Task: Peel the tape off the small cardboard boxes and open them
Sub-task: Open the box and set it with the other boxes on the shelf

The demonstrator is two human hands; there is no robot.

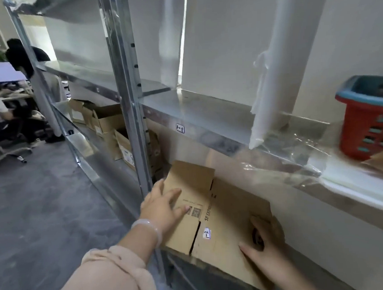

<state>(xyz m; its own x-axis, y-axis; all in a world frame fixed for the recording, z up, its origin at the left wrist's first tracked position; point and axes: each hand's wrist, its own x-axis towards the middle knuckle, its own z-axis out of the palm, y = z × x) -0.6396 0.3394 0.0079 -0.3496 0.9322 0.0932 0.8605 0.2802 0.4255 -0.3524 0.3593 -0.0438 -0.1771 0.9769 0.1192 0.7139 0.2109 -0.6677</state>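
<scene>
Both grips are on the cardboard box (pixel 232 208): the left grip (pixel 164 207) lies open, fingers spread flat on the raised top flap (pixel 191 177), while the right grip (pixel 262 248) seems to curl over the box's right edge, thumb laid along the top. The box sits on a low shelf of the metal rack (pixel 128 103), close under the upper shelf (pixel 207 114) that carries a red basket (pixel 368 127). With little room overhead, lifting the flap could jam or tear it against that shelf. A hard pull could drag the box off its ledge.
</scene>
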